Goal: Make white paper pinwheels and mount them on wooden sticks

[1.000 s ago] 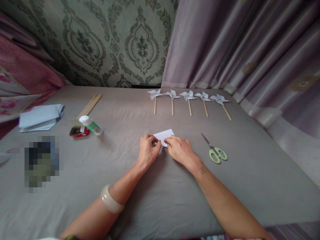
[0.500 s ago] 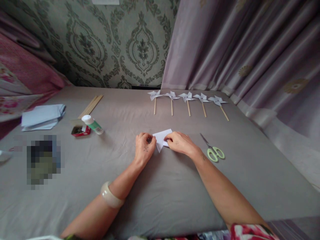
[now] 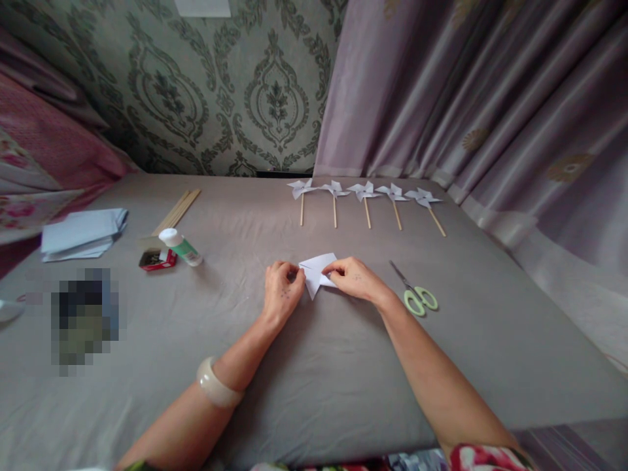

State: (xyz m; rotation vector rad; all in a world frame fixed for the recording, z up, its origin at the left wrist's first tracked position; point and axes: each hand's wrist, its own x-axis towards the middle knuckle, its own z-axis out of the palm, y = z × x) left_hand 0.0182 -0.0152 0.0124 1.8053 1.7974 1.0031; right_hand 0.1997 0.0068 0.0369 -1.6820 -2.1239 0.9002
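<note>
A small white paper (image 3: 316, 267), folded and with pointed flaps, lies on the grey cloth in front of me. My left hand (image 3: 283, 288) pinches its left edge between thumb and fingers. From the right, my right hand (image 3: 357, 280) grips the paper near its middle, fingertips pressed on a fold. The undersides of both hands' fingers are hidden. To the right of my right hand lie scissors (image 3: 415, 294) with light green handles, blades pointing away. Several white paper pinwheels (image 3: 364, 191) on wooden sticks lie in a row farther back.
Left of my hands, a white and green glue bottle (image 3: 181, 247) leans by a small red box (image 3: 157, 258) of metal bits. Behind are wooden sticks (image 3: 177, 212); farther left, a stack of paper sheets (image 3: 81, 234). A wall and a curtain (image 3: 392, 91) bound the back and right.
My right hand has shifted slightly on the paper, and more of its folded middle now shows. My left hand keeps its pinch. The view has tilted up a little.
</note>
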